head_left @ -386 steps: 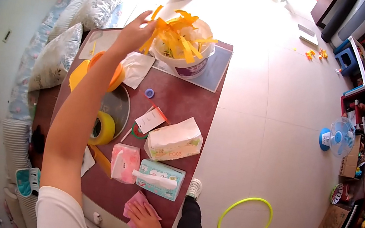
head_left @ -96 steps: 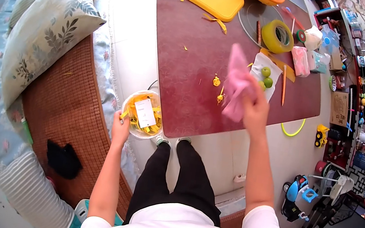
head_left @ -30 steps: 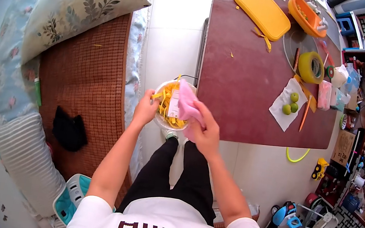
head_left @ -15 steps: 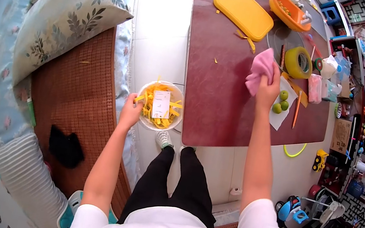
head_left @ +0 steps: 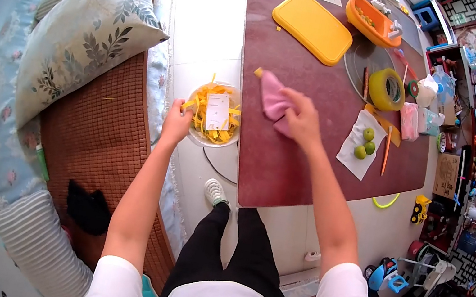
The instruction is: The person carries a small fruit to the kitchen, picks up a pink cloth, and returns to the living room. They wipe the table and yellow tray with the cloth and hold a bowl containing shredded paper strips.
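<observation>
My left hand (head_left: 177,122) grips the left rim of a white bowl (head_left: 228,142), which hangs beside the table's left edge. Yellow strips (head_left: 200,118) fill the bowl, with a white printed card (head_left: 217,112) lying on top. My right hand (head_left: 302,120) is closed on a pink cloth (head_left: 273,96) that rests on the dark red table (head_left: 302,178). A small yellow scrap (head_left: 258,72) shows at the cloth's far left tip, close to the table edge.
Green fruits (head_left: 369,134) lie on a white paper (head_left: 348,147) beside an orange pencil (head_left: 386,151). Further back are a yellow lid (head_left: 312,27), an orange basket (head_left: 369,21) and a tape roll (head_left: 387,89). A couch with a woven mat (head_left: 95,137) stands left.
My right hand has swept the cloth left and nearer across the table. Yellow scraps beside the lid are gone from there. The bowl has moved slightly up in view.
</observation>
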Motion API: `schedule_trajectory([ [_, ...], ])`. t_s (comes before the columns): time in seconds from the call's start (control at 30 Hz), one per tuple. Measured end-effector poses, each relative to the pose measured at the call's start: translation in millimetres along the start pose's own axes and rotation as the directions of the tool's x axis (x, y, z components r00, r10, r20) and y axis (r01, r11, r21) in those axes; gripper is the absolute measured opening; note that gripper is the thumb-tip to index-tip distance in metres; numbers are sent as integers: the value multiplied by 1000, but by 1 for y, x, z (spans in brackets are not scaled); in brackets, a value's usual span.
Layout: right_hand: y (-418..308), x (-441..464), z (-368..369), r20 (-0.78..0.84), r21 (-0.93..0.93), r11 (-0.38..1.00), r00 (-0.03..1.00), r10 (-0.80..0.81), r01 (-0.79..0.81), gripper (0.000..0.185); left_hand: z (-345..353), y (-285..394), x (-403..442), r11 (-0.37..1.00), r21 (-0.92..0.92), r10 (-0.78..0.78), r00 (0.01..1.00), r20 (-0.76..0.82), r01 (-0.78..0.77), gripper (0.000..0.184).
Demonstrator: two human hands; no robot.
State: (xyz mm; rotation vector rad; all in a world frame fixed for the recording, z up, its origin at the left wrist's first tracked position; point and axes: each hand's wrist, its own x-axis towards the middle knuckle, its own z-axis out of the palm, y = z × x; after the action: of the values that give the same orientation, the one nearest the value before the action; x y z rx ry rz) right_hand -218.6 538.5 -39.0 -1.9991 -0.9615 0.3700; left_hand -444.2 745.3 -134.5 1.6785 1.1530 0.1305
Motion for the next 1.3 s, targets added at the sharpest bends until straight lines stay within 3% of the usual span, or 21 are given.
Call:
schedule_trajectory([
  [0.07,-17,-15,22,10,11,998,998,-64,64,43,5,6,-3,998,-26,-57,998,18,57,38],
  [0.27,-70,-44,53,124,253,967,989,-76,42,42,14,-4,-4,999,-33,-19,999,47,20,37],
  [0.33,-81,-46,47,97,393,919,995,-7,-32,40,14,-6,-7,999,-41,-26,999,47,28,37],
  [0.4,-74,-43,34,1,406,911,997,73,-67,40,14,-7,-8,998,-56,-30,999,46,32,37],
  [0.47,-67,-38,20,-52,482,858,972,230,-177,40,16,-12,-9,997,-72,-17,999,38,20,36],
  [0.6,-55,-44,23,87,404,900,986,141,-165,41,12,13,-21,984,-129,-111,988,107,125,35],
  [0.67,-70,-47,24,274,395,895,956,103,-209,42,12,14,-22,988,-115,-92,992,83,101,34],
  [0.73,-69,-46,32,233,353,926,971,50,-132,41,15,1,-19,991,-108,-74,995,65,81,34],
  [0.8,-64,-44,39,157,47,996,984,-81,75,40,15,-6,-18,994,-98,-46,998,48,51,34],
  [0.83,-66,-42,40,163,49,995,983,-89,82,40,15,-6,-18,995,-87,-38,999,37,41,35],
  [0.9,-73,-46,39,153,312,944,986,63,-109,40,15,-13,-24,996,-76,-46,999,28,48,36],
  [0.93,-70,-48,41,155,310,944,986,62,-109,40,16,-15,-24,995,-79,-57,998,33,60,36],
  [1.0,-66,-47,42,146,-36,994,984,-98,105,41,16,-14,-23,994,-88,-61,997,37,64,37],
  [1.07,-71,-45,38,114,-99,980,981,-159,170,41,16,-14,-26,999,-39,-13,1000,21,14,37],
  [1.2,-66,-50,40,153,-293,921,963,-220,257,42,18,-14,-29,991,-72,-114,992,51,117,38],
  [1.23,-66,-51,37,153,-296,919,963,-223,260,42,20,-18,-29,996,-49,-69,997,41,71,38],
  [1.3,-66,-50,31,30,-6,996,996,-83,84,40,20,-23,-25,999,-32,-28,999,21,29,39],
])
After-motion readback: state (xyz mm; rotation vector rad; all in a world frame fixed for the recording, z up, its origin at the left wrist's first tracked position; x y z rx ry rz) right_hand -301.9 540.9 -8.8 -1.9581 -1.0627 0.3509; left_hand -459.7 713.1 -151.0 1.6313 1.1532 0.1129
